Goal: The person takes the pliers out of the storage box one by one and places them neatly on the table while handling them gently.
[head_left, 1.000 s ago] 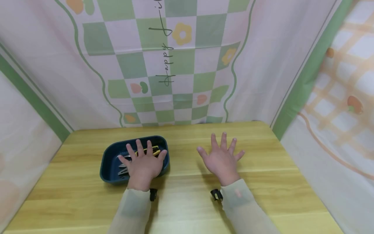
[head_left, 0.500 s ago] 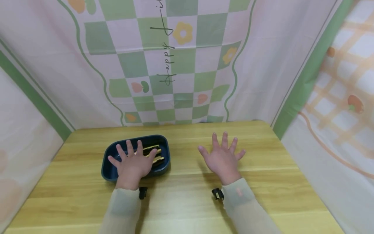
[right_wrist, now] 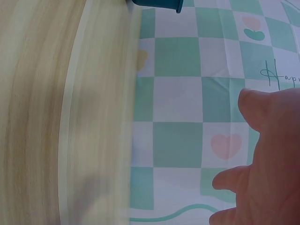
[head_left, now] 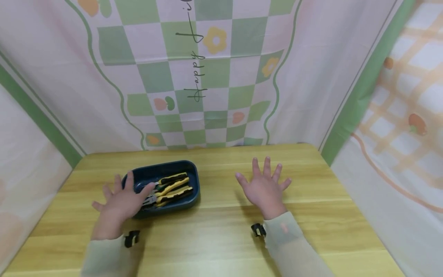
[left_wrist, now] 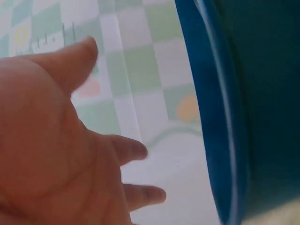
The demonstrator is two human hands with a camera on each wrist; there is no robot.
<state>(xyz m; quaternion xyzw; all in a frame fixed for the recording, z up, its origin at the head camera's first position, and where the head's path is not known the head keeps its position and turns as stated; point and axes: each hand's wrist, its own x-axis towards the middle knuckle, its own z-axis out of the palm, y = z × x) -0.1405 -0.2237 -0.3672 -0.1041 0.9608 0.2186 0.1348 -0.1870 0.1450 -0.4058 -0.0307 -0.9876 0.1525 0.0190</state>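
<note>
Head camera view: I see a checked green, white and pink backdrop cloth [head_left: 214, 77] filling the upper half, hanging behind a light wooden table [head_left: 221, 234] that fills the lower half.

On the table, at about 10 o'clock from its middle, sits a dark blue oval tray [head_left: 188, 169]. Inside it lie pliers with yellow and black handles [head_left: 171, 187], handles pointing toward 2 o'clock, metal noses toward 8 o'clock.

My left hand [head_left: 119, 202] is at the tray's 8 o'clock corner, palm down, fingers spread and straight, holding nothing. Its thumb overlaps the tray's near left rim and reaches toward the plier noses; I cannot tell whether it touches them. My right hand [head_left: 263, 188] lies well apart from the tray, at its 3 o'clock, palm down with fingers fanned wide, holding nothing. I cannot tell whether it rests on the wood or hovers just over it.

Left wrist view: the palm is close up and blurred, fingers loose, with the blue tray wall [left_wrist: 225, 117] just beside it at 3 o'clock.

Right wrist view: fingertips at 4 o'clock, bare wood at 9 o'clock.
</note>
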